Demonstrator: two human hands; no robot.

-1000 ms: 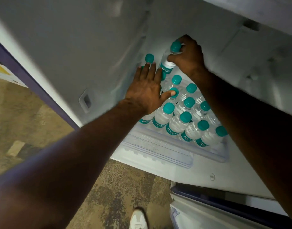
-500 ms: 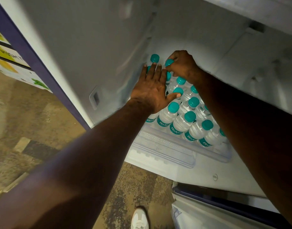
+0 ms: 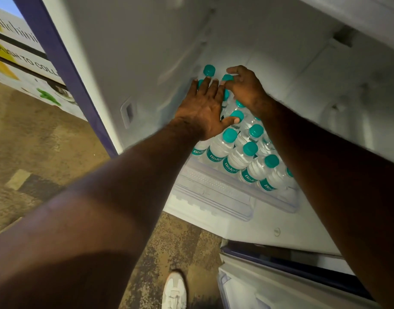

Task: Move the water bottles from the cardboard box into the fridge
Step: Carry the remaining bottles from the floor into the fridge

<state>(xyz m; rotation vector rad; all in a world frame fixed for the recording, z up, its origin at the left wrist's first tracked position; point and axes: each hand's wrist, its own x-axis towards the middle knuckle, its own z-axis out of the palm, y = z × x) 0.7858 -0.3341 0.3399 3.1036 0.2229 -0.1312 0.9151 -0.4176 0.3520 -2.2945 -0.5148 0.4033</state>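
Fridge shelf (image 3: 216, 186) packed with water bottles (image 3: 236, 157)

The clear shelf inside the white fridge carries rows of upright, teal-capped bottles standing close together, touching, from its front lip back toward the rear wall; the ribbed front strip is bare.

Both hands, left (image 3: 205, 112) and right (image 3: 247, 90), rest on capped bottles (image 3: 238, 157).
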